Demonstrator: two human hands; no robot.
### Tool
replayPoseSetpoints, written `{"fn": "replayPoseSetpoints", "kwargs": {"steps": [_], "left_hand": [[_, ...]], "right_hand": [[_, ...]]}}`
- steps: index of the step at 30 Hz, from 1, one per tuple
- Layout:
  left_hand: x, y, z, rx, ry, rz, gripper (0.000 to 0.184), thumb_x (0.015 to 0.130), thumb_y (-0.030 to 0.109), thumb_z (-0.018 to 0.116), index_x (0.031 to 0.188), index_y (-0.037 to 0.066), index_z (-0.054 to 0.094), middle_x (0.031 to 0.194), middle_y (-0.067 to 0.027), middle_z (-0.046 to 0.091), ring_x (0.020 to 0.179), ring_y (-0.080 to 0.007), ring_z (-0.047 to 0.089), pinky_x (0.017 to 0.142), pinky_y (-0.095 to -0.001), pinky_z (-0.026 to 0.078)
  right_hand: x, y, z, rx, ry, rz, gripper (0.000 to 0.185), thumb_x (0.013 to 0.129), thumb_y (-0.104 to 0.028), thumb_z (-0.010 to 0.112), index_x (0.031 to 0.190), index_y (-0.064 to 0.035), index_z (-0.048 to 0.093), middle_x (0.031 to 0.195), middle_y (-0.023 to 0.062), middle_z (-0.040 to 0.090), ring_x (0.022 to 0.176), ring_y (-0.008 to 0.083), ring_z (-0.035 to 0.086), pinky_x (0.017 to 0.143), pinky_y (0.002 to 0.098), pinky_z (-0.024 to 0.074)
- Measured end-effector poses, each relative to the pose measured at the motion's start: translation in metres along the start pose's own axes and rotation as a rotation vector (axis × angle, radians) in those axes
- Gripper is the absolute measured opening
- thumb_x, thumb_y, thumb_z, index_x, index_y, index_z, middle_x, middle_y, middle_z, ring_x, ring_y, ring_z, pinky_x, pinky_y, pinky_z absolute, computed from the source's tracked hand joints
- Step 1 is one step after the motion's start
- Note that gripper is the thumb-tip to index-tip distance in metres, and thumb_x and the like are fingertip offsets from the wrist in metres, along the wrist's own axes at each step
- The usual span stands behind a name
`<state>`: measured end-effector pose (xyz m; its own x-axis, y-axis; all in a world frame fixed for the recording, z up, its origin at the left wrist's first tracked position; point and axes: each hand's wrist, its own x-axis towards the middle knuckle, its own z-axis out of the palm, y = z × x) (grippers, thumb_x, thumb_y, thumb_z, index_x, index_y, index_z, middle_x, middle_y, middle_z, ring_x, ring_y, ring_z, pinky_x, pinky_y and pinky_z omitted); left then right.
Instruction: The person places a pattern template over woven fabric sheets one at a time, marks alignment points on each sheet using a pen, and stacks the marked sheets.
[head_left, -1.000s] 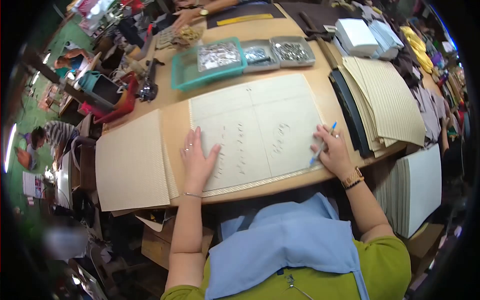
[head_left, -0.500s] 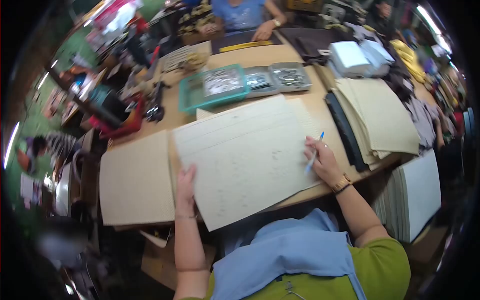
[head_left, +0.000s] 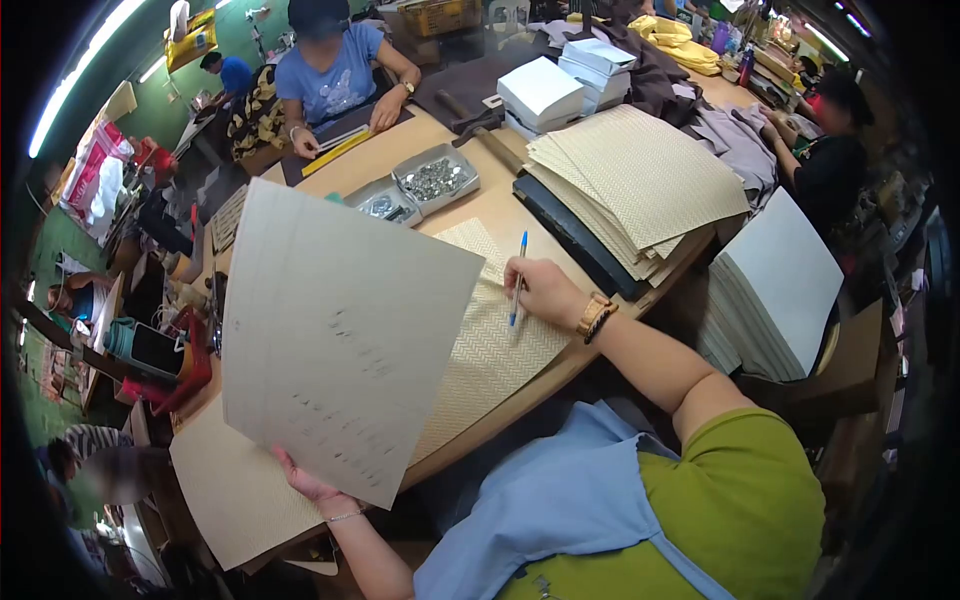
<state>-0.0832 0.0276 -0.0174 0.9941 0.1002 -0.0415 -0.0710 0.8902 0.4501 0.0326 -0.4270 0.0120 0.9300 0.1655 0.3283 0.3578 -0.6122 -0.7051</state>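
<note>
Board [head_left: 345,320] lifted and swung up to the left since half a second ago; then it lay lower and flatter across the middle, now it stands steeply tilted, and more of the woven sheet [head_left: 505,345] beneath shows. Board: stiff, pale grey-beige, four straight sides, clean corners. Faint ruled lines run near its left edge; rows of dark handwriting in the lower half, too small to read. Position: raised over the front of the wooden surface [head_left: 500,205], hiding part of a metal tray [head_left: 437,178] of small shiny pieces.

Woven sheet: cream, zigzag weave, flat on the surface, partly covered in view by the board.

Left hand [head_left: 312,483]: low, at the board's bottom edge, wrist bent, forearm rising from the near side. Partly closed, gripping the board by that edge; some fingers hidden, so full grip cannot be told.

Right hand [head_left: 545,290]: over the woven sheet's right side, fingers curled closed around a blue-capped pen [head_left: 520,270], pen near upright. Whether the hand touches the sheet, cannot tell. Forearm angles in from lower right. Stack of cream sheets [head_left: 640,170] beyond it.
</note>
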Motion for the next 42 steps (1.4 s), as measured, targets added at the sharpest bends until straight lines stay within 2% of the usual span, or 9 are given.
{"fn": "replayPoseSetpoints", "kwargs": {"steps": [6,10,15,16,24,29,31,37,42], "left_hand": [[-0.002,0.002,-0.007,0.006,0.014,-0.051,0.062,0.099,0.047,0.043,0.147,0.007,0.038,0.150,-0.0132,0.041,0.135,-0.0350,0.040,0.113,-0.0540,0.029],[0.004,0.001,-0.010,-0.041,0.073,-0.081,0.064,0.100,0.048,0.041,0.147,0.006,0.037,0.150,-0.0149,0.041,0.136,-0.0355,0.039,0.113,-0.0546,0.029],[0.003,-0.001,-0.006,0.026,0.033,-0.126,0.063,0.100,0.046,0.041,0.147,0.004,0.037,0.148,-0.0157,0.043,0.136,-0.0354,0.040,0.112,-0.0529,0.031],[0.002,-0.002,-0.005,0.046,0.005,-0.142,0.063,0.100,0.046,0.042,0.146,0.004,0.037,0.148,-0.0157,0.043,0.135,-0.0352,0.040,0.112,-0.0523,0.031],[0.002,-0.013,-0.003,0.133,0.047,-0.112,0.058,0.101,0.041,0.044,0.145,0.004,0.039,0.146,-0.0151,0.046,0.132,-0.0346,0.044,0.112,-0.0493,0.033],[0.002,-0.026,0.003,0.128,0.015,-0.184,0.058,0.101,0.041,0.044,0.145,0.004,0.039,0.146,-0.0157,0.046,0.132,-0.0353,0.045,0.112,-0.0498,0.033],[0.002,-0.029,0.003,0.127,0.027,-0.215,0.059,0.101,0.041,0.044,0.145,0.004,0.039,0.146,-0.0162,0.045,0.132,-0.0356,0.044,0.111,-0.0502,0.033],[0.003,-0.028,0.009,0.084,-0.038,-0.306,0.061,0.101,0.043,0.042,0.146,0.002,0.037,0.147,-0.0174,0.044,0.132,-0.0364,0.044,0.111,-0.0513,0.034],[0.002,-0.029,0.007,0.142,-0.027,-0.277,0.061,0.101,0.043,0.041,0.146,0.002,0.036,0.146,-0.0175,0.044,0.132,-0.0366,0.044,0.111,-0.0512,0.035]], "right_hand": [[0.064,-0.055,-0.186,-0.124,0.268,0.009,0.009,0.082,-0.008,0.055,0.085,-0.0065,0.063,0.079,0.0109,0.065,0.074,0.0208,0.063,0.068,0.0332,0.0483],[0.084,-0.006,-0.350,-1.107,0.559,-0.028,0.027,0.083,-0.035,0.072,0.096,-0.0117,0.065,0.088,0.0126,0.069,0.087,0.0280,0.068,0.075,0.0396,0.0520],[0.051,0.105,-0.314,-0.993,0.392,0.400,0.049,0.082,-0.049,0.070,0.110,-0.0107,0.061,0.102,0.0186,0.068,0.096,0.0350,0.066,0.081,0.0461,0.0515],[0.039,0.092,-0.281,-0.855,0.250,0.678,0.053,0.084,-0.053,0.066,0.113,-0.0098,0.060,0.110,0.0228,0.066,0.105,0.0390,0.063,0.088,0.0464,0.0497],[0.010,0.167,-0.228,-0.683,0.255,0.754,0.070,0.082,-0.067,0.059,0.127,-0.0129,0.053,0.124,0.0215,0.062,0.119,0.0419,0.056,0.101,0.0489,0.0400],[0.014,0.101,-0.216,-0.505,0.402,0.581,0.063,0.077,-0.057,0.076,0.110,-0.0060,0.059,0.095,0.0162,0.068,0.089,0.0331,0.066,0.080,0.0400,0.0514],[0.003,0.072,-0.192,-0.567,0.351,0.277,0.057,0.072,-0.050,0.082,0.100,-0.0064,0.059,0.088,0.0141,0.067,0.083,0.0340,0.066,0.074,0.0430,0.0516],[-0.005,0.066,-0.172,-0.737,0.188,0.169,0.020,0.075,-0.012,0.070,0.089,-0.0077,0.057,0.078,0.0207,0.063,0.077,0.0414,0.063,0.069,0.0491,0.0490],[0.004,0.082,-0.209,-0.557,0.319,0.192,0.008,0.078,-0.006,0.061,0.086,-0.0061,0.058,0.073,0.0196,0.063,0.075,0.0387,0.065,0.068,0.0440,0.0501]]}}
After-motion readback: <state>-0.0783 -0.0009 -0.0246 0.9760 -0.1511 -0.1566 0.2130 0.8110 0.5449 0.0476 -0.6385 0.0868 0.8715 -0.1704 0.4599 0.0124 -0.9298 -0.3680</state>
